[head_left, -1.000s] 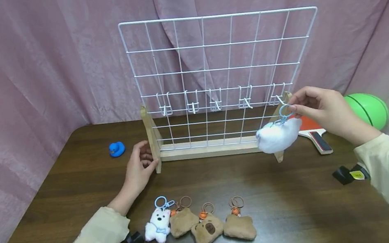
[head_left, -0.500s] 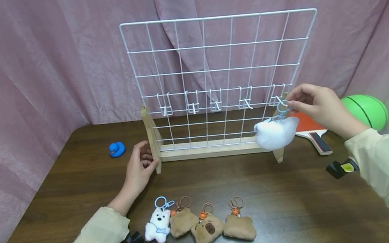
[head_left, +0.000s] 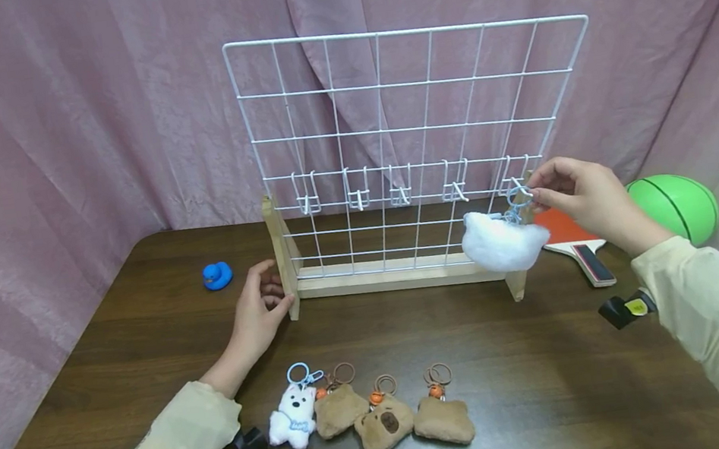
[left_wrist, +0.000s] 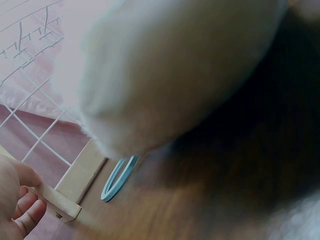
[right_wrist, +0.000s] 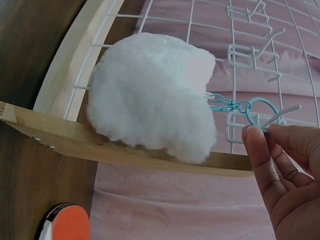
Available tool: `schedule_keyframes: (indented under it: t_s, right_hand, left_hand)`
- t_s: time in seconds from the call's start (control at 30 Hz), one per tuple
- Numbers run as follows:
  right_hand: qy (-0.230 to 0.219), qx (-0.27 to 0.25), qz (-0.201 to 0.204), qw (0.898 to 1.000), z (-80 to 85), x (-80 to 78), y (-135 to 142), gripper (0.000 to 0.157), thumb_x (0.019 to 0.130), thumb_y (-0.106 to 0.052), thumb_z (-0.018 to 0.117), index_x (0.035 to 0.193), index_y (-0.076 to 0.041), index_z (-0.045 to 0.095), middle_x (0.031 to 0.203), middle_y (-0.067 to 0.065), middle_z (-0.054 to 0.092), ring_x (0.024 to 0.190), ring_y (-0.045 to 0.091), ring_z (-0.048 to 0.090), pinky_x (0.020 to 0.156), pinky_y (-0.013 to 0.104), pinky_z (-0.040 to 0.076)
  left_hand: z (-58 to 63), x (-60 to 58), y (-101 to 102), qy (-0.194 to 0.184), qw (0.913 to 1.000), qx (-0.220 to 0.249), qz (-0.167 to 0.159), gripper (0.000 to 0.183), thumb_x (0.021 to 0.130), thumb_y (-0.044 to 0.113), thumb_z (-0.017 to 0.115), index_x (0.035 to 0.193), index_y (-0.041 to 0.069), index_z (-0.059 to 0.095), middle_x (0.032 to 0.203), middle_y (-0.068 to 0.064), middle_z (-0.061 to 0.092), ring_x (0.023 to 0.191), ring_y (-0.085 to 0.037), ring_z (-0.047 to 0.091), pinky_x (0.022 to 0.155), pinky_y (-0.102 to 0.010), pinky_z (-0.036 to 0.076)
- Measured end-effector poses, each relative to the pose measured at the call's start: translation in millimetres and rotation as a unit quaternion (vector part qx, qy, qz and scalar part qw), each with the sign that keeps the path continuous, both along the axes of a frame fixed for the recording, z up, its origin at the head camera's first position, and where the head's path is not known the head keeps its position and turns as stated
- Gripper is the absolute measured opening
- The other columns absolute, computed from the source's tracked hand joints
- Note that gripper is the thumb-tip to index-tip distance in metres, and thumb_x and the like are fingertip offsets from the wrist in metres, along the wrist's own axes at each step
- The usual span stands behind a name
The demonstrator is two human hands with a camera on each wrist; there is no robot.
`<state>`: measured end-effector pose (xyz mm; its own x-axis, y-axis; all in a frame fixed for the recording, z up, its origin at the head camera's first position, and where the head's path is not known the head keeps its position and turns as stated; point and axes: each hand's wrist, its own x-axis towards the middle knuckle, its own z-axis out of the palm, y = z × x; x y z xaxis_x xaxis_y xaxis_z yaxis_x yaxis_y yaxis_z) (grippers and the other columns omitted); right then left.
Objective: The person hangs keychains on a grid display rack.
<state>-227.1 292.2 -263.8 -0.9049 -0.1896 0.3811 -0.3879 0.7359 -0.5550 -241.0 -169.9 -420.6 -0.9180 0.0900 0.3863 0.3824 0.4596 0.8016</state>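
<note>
My right hand (head_left: 579,197) pinches the light-blue ring (right_wrist: 262,111) of a white fluffy plush keychain (head_left: 505,241) between thumb and index finger. In the right wrist view, the prong of the rightmost white hook (right_wrist: 282,115) appears to run through that ring, and the plush hangs in front of the wire grid. My left hand (head_left: 257,306) grips the left wooden leg (head_left: 281,258) of the grid rack (head_left: 418,126), thumb in front and fingers behind. A blurred pale plush (left_wrist: 175,75) and a blue ring (left_wrist: 119,180) fill much of the left wrist view.
Several other hooks (head_left: 400,196) line the grid. In front lie a white dog keychain (head_left: 293,418) and brown plush keychains (head_left: 384,424). A blue rubber duck (head_left: 217,275) sits left; a red table tennis paddle (head_left: 571,233) and green ball (head_left: 675,208) are at right.
My right hand has moved slightly left and up, bringing the ring to the rightmost hook; the white plush has shifted left with it. The left hand has stayed on the rack's leg.
</note>
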Motion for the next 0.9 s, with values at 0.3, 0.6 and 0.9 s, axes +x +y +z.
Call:
schedule_keyframes:
  t_s: [0.3, 0.6, 0.9]
  right_hand:
    - [-0.002, -0.001, -0.023, 1.000, 6.3, 6.9, 1, 0.018, 0.089, -0.012, 0.068, 0.104, -0.004, 0.065, 0.070, -0.029, 0.060, 0.063, -0.008, 0.060, 0.060, 0.010, 0.047]
    - [0.023, -0.059, -0.027, 0.998, 13.9, 22.1, -2, 0.020, 0.088, -0.013, 0.069, 0.106, -0.005, 0.065, 0.079, -0.030, 0.064, 0.066, -0.004, 0.063, 0.060, 0.011, 0.048]
    - [0.048, -0.114, 0.033, 0.992, 15.9, 40.9, -14, 0.021, 0.086, -0.001, 0.068, 0.107, 0.000, 0.064, 0.085, -0.020, 0.069, 0.068, 0.001, 0.065, 0.065, 0.010, 0.050]
  left_hand:
    - [1.3, 0.6, 1, -0.001, 1.0000, -0.002, 0.004, 0.061, 0.083, -0.007, 0.067, 0.136, -0.002, 0.036, 0.112, -0.024, 0.056, 0.096, -0.031, 0.060, 0.070, -0.010, 0.047]
    - [1.1, 1.0, 1, -0.010, 0.9999, -0.003, 0.002, 0.062, 0.084, -0.007, 0.067, 0.136, -0.002, 0.035, 0.112, -0.024, 0.056, 0.097, -0.032, 0.059, 0.071, -0.010, 0.047]
    - [1.6, 0.6, 0, -0.008, 1.0000, 0.002, 0.000, 0.062, 0.083, -0.007, 0.067, 0.136, -0.002, 0.035, 0.112, -0.024, 0.056, 0.096, -0.032, 0.059, 0.070, -0.009, 0.047]
